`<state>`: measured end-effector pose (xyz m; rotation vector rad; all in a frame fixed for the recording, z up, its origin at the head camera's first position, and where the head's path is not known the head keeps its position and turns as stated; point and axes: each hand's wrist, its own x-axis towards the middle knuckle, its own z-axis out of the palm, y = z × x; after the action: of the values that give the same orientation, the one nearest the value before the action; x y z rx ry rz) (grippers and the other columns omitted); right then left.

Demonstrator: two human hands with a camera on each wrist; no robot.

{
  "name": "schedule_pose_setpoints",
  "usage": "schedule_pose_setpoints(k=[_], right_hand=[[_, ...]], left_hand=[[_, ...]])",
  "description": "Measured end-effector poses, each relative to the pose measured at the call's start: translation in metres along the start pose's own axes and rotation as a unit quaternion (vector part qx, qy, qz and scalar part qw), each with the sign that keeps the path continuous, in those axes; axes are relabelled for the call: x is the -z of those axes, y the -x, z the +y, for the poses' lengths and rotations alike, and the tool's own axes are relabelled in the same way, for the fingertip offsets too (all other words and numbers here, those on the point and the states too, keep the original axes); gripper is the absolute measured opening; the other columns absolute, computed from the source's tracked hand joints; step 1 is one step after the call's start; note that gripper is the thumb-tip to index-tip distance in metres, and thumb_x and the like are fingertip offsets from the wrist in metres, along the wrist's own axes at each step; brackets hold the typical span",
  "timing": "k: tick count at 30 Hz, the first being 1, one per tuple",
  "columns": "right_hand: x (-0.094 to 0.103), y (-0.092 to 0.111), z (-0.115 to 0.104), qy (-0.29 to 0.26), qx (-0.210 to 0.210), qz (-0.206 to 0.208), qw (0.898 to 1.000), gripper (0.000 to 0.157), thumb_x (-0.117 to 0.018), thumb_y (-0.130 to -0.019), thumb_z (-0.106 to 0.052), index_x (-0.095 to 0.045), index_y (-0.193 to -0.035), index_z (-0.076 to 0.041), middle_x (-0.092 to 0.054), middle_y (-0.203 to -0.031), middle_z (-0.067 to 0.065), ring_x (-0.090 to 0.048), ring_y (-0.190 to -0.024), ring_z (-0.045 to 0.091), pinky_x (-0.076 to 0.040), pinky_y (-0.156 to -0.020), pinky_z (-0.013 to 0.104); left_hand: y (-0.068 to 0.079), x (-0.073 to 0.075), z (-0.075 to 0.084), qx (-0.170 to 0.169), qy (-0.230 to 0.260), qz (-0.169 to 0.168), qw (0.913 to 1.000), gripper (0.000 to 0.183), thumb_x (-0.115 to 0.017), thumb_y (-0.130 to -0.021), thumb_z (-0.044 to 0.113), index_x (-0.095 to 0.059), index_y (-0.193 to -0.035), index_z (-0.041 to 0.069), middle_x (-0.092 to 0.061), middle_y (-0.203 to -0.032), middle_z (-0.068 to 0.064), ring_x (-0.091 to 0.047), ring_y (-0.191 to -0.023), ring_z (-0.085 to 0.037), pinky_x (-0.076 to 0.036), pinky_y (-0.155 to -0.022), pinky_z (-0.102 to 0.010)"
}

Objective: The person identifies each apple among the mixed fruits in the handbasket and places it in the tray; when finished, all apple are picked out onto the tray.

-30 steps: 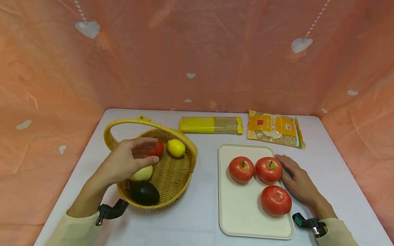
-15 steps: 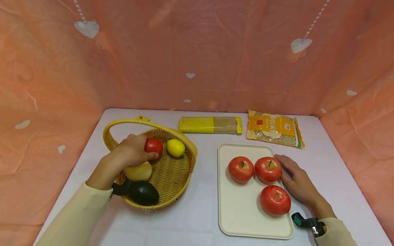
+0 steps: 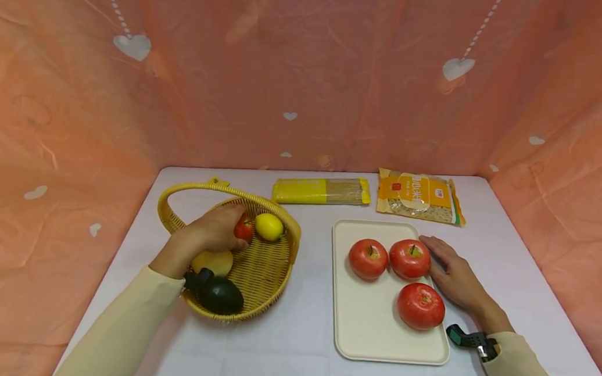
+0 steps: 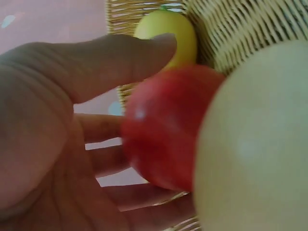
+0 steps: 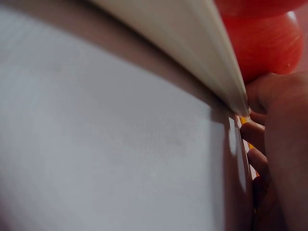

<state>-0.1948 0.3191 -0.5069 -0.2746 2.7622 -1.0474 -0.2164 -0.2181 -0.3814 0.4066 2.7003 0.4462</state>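
My left hand (image 3: 214, 228) reaches into the yellow wicker basket (image 3: 267, 302), thumb and fingers around a red apple (image 3: 244, 229). In the left wrist view the thumb lies along one side of the apple (image 4: 166, 127) and the fingers reach round the other. Beside it sit a yellow lemon (image 3: 269, 227), a pale yellow fruit (image 3: 214, 262) partly under the wrist, and a dark, avocado-like fruit (image 3: 222, 295). My right hand (image 3: 454, 275) rests at the right edge of the cream tray (image 3: 364, 332), its fingers relaxed, close to one of the three red apples (image 3: 410, 259) on it.
A yellow pack of noodles (image 3: 322, 190) and an orange bag of grain (image 3: 420, 197) lie along the back of the white table (image 3: 267, 366). The basket's handle (image 3: 227, 188) arches over its far side. Patterned orange cloth (image 3: 308, 83) encloses the back and sides.
My left hand has come down into the basket and closed round the apple, which has shifted slightly right and turned. The right hand and the tray have stayed put.
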Motion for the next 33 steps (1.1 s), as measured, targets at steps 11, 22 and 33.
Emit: schedule_pose_setpoints(k=[11,22,33], right_hand=[[0.0,0.0,0.0,-0.001,-0.004,-0.002,1.0,0.069,-0.06,-0.112,-0.04,-0.034,-0.173,-0.019,-0.026,-0.179,0.024,-0.019,-0.165,0.054,-0.025,-0.121,0.085],[-0.001,0.001,0.0,0.0,-0.003,0.001,1.0,0.069,-0.06,-0.112,-0.039,-0.035,-0.173,-0.018,-0.027,-0.179,0.024,-0.019,-0.165,0.054,-0.026,-0.121,0.084],[-0.001,0.001,0.001,0.004,0.005,0.004,1.0,0.068,-0.06,-0.113,-0.036,-0.035,-0.173,-0.017,-0.027,-0.178,0.025,-0.019,-0.164,0.054,-0.026,-0.121,0.084]], left_hand=[[-0.004,-0.009,-0.005,-0.013,-0.011,0.02,0.9997,0.085,-0.086,-0.094,0.025,-0.045,-0.161,-0.006,-0.052,-0.159,-0.032,-0.051,-0.147,-0.049,-0.048,-0.119,-0.061],[0.031,-0.008,-0.001,-0.062,0.073,0.106,0.9897,0.078,-0.093,-0.087,0.022,-0.056,-0.153,0.002,-0.062,-0.149,-0.023,-0.064,-0.13,-0.045,-0.059,-0.105,-0.062],[0.084,-0.009,0.005,-0.167,0.213,0.11,0.9564,0.081,-0.099,-0.082,0.022,-0.061,-0.154,0.016,-0.067,-0.147,-0.005,-0.069,-0.129,-0.025,-0.059,-0.111,-0.042]])
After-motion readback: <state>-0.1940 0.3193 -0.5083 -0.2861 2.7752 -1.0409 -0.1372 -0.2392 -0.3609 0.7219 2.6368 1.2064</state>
